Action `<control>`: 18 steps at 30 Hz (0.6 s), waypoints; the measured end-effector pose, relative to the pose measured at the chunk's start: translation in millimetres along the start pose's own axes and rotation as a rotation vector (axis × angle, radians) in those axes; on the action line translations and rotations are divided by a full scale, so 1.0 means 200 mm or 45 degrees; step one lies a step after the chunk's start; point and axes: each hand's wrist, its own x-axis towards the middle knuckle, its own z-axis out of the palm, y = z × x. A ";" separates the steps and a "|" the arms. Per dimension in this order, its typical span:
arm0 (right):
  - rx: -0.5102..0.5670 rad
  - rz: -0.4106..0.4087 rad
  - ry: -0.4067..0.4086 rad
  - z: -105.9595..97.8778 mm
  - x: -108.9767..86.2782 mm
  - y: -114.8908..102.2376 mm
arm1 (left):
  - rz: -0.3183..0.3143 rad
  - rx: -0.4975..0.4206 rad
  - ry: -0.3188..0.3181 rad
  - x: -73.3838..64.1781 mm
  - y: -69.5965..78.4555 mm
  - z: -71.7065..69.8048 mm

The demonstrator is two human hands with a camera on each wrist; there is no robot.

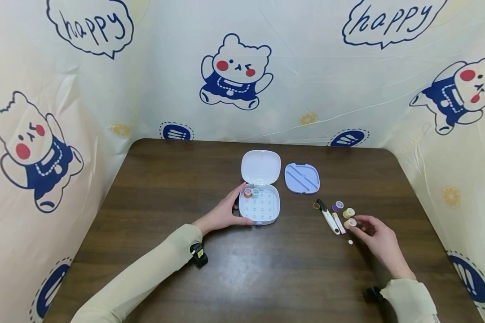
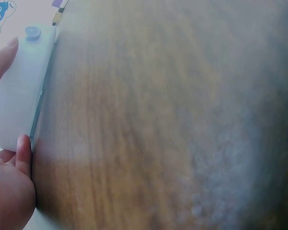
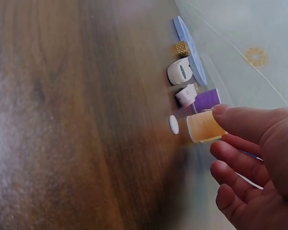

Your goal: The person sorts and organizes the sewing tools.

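Hands split the work in the head view: the left hand [image 1: 223, 212] grips the left side of the open box [image 1: 268, 220], thumb at its front, while the right hand [image 1: 380, 241] pinches a peach spool [image 1: 350, 223] just beside a yellow spool [image 1: 349, 212]. Picking up the peach one seems the step in hand; the next move probably calls for carrying it to a bare peg [image 1: 262, 202] near the two seated spools [image 1: 248, 192].

Left wrist: thumb and fingers span the box's smooth, pale wall.

Right wrist: the thumb touches evenly wound thread above a pale rim; whether that spool has left the table [image 3: 86, 143] cannot be told.
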 end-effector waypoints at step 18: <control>0.019 -0.003 -0.017 0.05 0.02 0.01 | 0.000 -0.018 -0.001 -0.01 0.01 0.00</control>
